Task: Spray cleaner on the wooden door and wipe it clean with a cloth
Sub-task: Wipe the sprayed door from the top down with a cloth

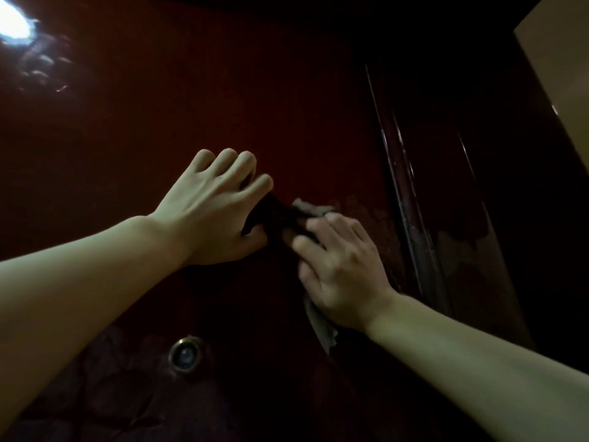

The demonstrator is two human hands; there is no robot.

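1. The left hand is laid on the wooden door, fingers slightly spread.
2. The cloth is pressed to the door under the right hand, fingers loosely curled over it.
3. Wiping is judged under way (no sprayer seen); further strokes are called for next.

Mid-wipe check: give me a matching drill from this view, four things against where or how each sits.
Things:
1. grey cleaning cloth
2. round brass peephole
3. left hand
4. bright light glare

Places or states:
A. top left of the glossy dark red wooden door
B. low on the door, below the left forearm
C. under the right hand
D. fingers spread on the door

Pairs: 1-C, 2-B, 3-D, 4-A
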